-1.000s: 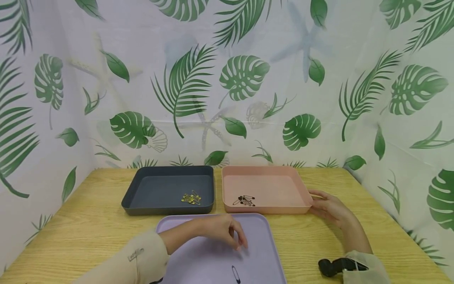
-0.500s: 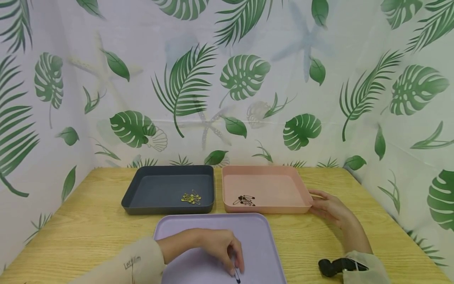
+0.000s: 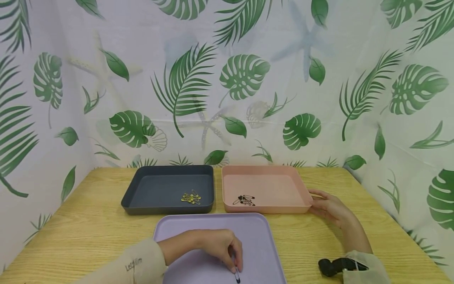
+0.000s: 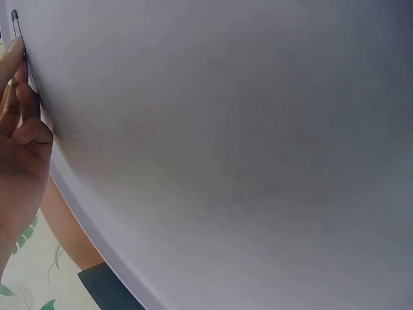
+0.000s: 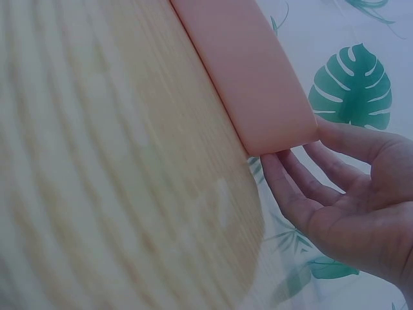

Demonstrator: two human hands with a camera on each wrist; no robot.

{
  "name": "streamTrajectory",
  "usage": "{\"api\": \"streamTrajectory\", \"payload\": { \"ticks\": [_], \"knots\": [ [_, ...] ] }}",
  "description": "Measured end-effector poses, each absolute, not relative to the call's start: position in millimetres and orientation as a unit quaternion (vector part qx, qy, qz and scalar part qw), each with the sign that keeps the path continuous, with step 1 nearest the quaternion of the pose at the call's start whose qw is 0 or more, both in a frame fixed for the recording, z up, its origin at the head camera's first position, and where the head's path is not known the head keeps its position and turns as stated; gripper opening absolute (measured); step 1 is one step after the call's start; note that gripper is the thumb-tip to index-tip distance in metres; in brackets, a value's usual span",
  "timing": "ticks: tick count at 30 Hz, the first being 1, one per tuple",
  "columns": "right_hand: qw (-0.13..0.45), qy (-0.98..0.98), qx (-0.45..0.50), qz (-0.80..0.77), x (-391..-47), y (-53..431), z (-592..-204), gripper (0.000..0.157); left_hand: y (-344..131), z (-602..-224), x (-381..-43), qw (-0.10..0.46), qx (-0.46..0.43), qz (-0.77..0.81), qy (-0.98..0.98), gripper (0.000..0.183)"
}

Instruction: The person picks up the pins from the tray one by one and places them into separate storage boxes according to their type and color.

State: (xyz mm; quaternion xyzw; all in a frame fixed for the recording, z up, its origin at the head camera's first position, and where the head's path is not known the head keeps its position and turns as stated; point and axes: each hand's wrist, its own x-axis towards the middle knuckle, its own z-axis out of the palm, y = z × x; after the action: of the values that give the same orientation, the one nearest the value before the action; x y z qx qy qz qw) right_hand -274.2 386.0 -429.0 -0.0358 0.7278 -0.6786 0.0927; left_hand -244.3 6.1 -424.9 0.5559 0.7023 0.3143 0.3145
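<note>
My left hand (image 3: 220, 246) reaches down over the lilac tray (image 3: 259, 232), its thumb and forefinger pinching a safety pin (image 3: 237, 276) with a black end. In the left wrist view the safety pin (image 4: 15, 19) sticks out past the fingertips (image 4: 14, 46), close over the tray's surface. My right hand (image 3: 331, 209) rests against the right end of the pink tray (image 3: 273, 189). In the right wrist view its relaxed fingers (image 5: 290, 190) touch the tray's outer wall (image 5: 258, 84), and the thumb is at the rim. Black safety pins (image 3: 244, 200) lie in the pink tray.
A dark grey tray (image 3: 152, 191) stands left of the pink one, with several gold safety pins (image 3: 191, 198) at its right front. Both trays sit behind the lilac tray on a wooden table (image 3: 78, 225). A leaf-patterned cloth (image 3: 198, 150) hangs behind and at both sides.
My left hand has come down and toward me onto the safety pin on the lilac tray and now pinches it. The right hand has stayed at the pink tray.
</note>
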Motion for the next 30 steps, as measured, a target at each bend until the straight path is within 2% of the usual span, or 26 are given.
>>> {"api": "streamTrajectory", "payload": {
  "ticks": [6, 17, 30],
  "knots": [
    [0.093, 0.734, -0.037, -0.672, -273.7, 385.6, -427.7, 0.059, 6.7, -426.0, -245.0, 0.303, 0.572, 0.297, 0.703, 0.006],
    [0.095, 0.729, -0.036, -0.677, -273.0, 384.9, -426.7, 0.058, 4.7, -424.7, -247.0, 0.329, 0.550, 0.318, 0.698, 0.008],
    [0.094, 0.726, -0.035, -0.680, -273.4, 385.7, -427.7, 0.057, 5.1, -418.2, -256.9, 0.264, 0.502, 0.346, 0.747, 0.007]
  ]
}}
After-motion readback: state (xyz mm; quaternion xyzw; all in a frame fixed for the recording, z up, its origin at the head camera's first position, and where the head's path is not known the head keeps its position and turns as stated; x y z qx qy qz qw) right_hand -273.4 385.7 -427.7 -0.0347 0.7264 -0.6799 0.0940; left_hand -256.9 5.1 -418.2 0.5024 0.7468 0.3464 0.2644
